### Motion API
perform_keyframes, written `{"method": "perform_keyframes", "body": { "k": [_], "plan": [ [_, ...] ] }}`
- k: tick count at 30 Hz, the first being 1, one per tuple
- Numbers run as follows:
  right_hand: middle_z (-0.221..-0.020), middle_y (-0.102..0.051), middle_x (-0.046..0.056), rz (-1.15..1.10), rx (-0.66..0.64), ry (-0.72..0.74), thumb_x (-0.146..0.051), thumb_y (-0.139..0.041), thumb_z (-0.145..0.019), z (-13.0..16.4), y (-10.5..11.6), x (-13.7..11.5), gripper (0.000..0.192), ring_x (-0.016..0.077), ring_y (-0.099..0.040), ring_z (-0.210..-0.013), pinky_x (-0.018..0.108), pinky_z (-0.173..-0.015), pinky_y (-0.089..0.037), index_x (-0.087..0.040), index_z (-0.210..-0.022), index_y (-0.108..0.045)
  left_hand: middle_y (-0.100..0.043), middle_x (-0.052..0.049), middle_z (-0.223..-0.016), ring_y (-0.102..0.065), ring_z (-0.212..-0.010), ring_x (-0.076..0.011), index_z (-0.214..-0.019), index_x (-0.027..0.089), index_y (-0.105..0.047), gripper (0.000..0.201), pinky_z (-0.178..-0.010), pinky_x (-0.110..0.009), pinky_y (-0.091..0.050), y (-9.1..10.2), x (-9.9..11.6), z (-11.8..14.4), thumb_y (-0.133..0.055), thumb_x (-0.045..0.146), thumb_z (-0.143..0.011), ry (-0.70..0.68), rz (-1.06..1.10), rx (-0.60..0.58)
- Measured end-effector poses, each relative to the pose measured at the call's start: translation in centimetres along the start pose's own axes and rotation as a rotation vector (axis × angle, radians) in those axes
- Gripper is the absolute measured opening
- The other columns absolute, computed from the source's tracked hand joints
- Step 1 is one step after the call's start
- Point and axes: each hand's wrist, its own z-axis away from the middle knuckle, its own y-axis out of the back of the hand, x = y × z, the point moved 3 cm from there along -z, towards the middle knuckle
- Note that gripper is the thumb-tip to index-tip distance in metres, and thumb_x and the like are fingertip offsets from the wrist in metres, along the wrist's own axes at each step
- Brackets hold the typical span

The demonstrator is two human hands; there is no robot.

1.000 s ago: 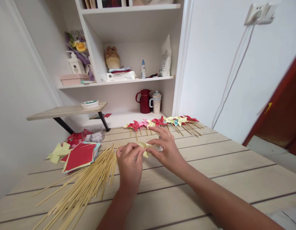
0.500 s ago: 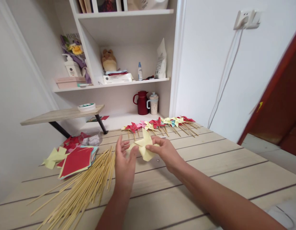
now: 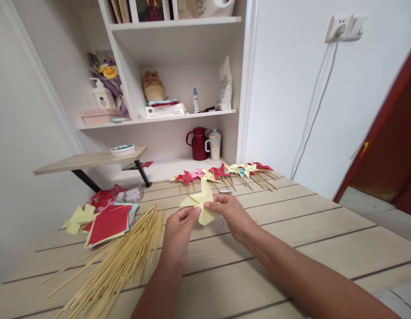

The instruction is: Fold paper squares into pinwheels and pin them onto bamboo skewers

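Grip: the right hand pinches the yellow paper pinwheel at its centre, thumb and fingertips closed on the folded points; the left hand closes its fingertips on the lower left blade.
Pinwheel position: held in the air above the wooden table, between the two hands, blades spread and facing the camera.
Technique: by judgement, the centre pinch should stay firm so that the four folded tips do not spring apart; the left fingers need only light pressure, to avoid creasing the blade.
Nearest supply: a loose heap of bamboo sticks lies on the table just left of the left hand.
Paper stock: a stack of red paper squares lies beyond the sticks.
Finished row: pinwheels on sticks lie along the far table edge, well apart from the hands.
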Motion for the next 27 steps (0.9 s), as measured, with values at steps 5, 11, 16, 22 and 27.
{"method": "perform_keyframes", "body": {
  "k": [5, 11, 16, 22, 27],
  "plan": [
    [-0.063, -0.067, 0.001, 0.000, -0.018, -0.026, -0.035, -0.085, -0.059, 0.00, -0.07, 0.29, 0.026, 0.0134, -0.053, -0.059, 0.029, -0.063, -0.038, -0.015, -0.064, -0.069, -0.077, -0.008, -0.078, -0.071, -0.078, -0.0234, -0.083, 0.014, -0.078, 0.033, -0.077, -0.033, -0.052, 0.12, -0.10, 0.11, -0.086, 0.040, -0.063, -0.007, -0.044, 0.085],
    [-0.064, -0.069, 0.002, -0.018, -0.027, -0.041, -0.036, -0.085, -0.059, 0.01, -0.10, 0.29, 0.026, 0.0145, -0.055, -0.059, 0.030, -0.064, -0.040, -0.016, -0.066, -0.070, -0.077, -0.012, -0.093, -0.072, -0.086, -0.0235, -0.093, 0.013, -0.076, 0.040, -0.082, -0.034, -0.053, -0.44, 0.21, 0.35, -0.087, 0.037, -0.063, -0.026, 0.046, 0.065],
    [-0.064, -0.068, 0.002, -0.020, -0.039, -0.047, -0.034, -0.085, -0.060, 0.11, -0.24, 0.62, 0.025, 0.0137, -0.054, -0.059, 0.030, -0.063, -0.039, -0.015, -0.066, -0.069, -0.078, -0.012, -0.085, -0.072, -0.078, -0.0225, -0.089, 0.012, -0.076, 0.037, -0.082, -0.036, -0.054, -0.59, 0.21, 0.38, -0.088, 0.036, -0.062, 0.004, 0.101, 0.053],
    [-0.061, -0.064, 0.000, -0.004, -0.046, -0.040, -0.035, -0.084, -0.060, 0.16, -0.44, 1.01, 0.027, 0.0129, -0.051, -0.058, 0.028, -0.061, -0.037, -0.017, -0.062, -0.065, -0.076, -0.010, -0.074, -0.071, -0.069, -0.0220, -0.082, 0.011, -0.078, 0.039, -0.073, -0.034, -0.055, -0.14, -0.05, 0.28, -0.089, 0.039, -0.057, 0.002, 0.047, 0.128],
    [-0.060, -0.063, -0.001, 0.001, -0.039, -0.046, -0.034, -0.084, -0.060, 0.23, -0.50, 0.98, 0.028, 0.0128, -0.050, -0.058, 0.029, -0.062, -0.036, -0.017, -0.060, -0.063, -0.076, -0.009, -0.070, -0.071, -0.069, -0.0226, -0.076, 0.012, -0.077, 0.038, -0.069, -0.033, -0.054, 0.18, -0.18, 0.19, -0.090, 0.040, -0.055, -0.016, -0.021, 0.173]
  ]
}}
